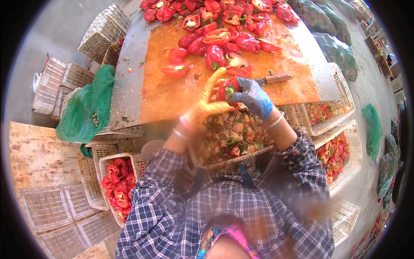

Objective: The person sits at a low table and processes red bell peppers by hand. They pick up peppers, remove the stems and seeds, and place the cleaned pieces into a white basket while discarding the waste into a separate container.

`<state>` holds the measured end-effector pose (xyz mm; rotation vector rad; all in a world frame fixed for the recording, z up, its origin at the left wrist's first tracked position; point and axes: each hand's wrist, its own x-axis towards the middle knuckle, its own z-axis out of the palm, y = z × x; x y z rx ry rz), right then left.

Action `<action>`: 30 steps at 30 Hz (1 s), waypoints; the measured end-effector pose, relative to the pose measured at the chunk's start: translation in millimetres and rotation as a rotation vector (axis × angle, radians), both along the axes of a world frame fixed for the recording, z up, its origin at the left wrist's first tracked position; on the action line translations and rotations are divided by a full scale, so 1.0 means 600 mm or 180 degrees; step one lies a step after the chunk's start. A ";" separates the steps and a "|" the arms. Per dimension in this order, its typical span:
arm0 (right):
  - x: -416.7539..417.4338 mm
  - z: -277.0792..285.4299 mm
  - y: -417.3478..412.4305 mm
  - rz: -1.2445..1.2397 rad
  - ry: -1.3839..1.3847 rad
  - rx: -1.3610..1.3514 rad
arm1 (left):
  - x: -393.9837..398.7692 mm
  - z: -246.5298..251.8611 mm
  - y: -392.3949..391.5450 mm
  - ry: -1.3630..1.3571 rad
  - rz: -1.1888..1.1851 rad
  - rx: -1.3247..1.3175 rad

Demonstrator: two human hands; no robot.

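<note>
My right hand (254, 97), in a blue glove, grips a red bell pepper (228, 88) by its green stem end, just above the near edge of the table. Close on the pepper's left is my left hand (210, 100) in a yellow-orange glove, blurred, thumb and forefinger spread wide. Whether its other fingers touch the pepper is hard to tell. A knife with a wooden handle (278, 78) lies on the orange board (161, 97) beyond my right hand, part of its blade hidden. Under my hands a crate holds pepper cores and seed scraps (236, 136).
Whole and halved red peppers (215, 56) cover the far part of the metal table (126, 81). A crate of red pepper pieces (121, 184) stands at left, another (334, 155) at right. Green netting (87, 106) hangs at the left corner. Filled mesh sacks (336, 55) lie at right.
</note>
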<state>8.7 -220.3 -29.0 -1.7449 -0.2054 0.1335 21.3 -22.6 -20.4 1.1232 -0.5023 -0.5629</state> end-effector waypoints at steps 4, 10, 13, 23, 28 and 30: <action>0.008 0.009 0.013 0.0382 -0.0145 -0.0236 | -0.006 -0.009 0.006 0.0030 0.0166 0.0227; -0.025 0.043 0.052 0.0358 0.0246 -0.0095 | 0.000 -0.058 -0.010 -0.3425 0.1668 0.1617; -0.012 0.011 0.047 0.0255 0.0492 0.0538 | 0.000 -0.045 -0.003 -0.3030 0.2272 0.1061; -0.023 -0.023 0.096 -0.0647 -0.1109 -0.1278 | 0.012 -0.058 -0.022 0.0353 0.2128 -0.0011; -0.022 -0.005 0.120 -0.0530 -0.0788 -0.0685 | 0.066 -0.163 -0.034 -0.3204 0.3361 0.2305; -0.015 -0.010 0.110 -0.0425 -0.0498 -0.0057 | 0.072 -0.189 -0.036 -0.4764 0.3195 0.3753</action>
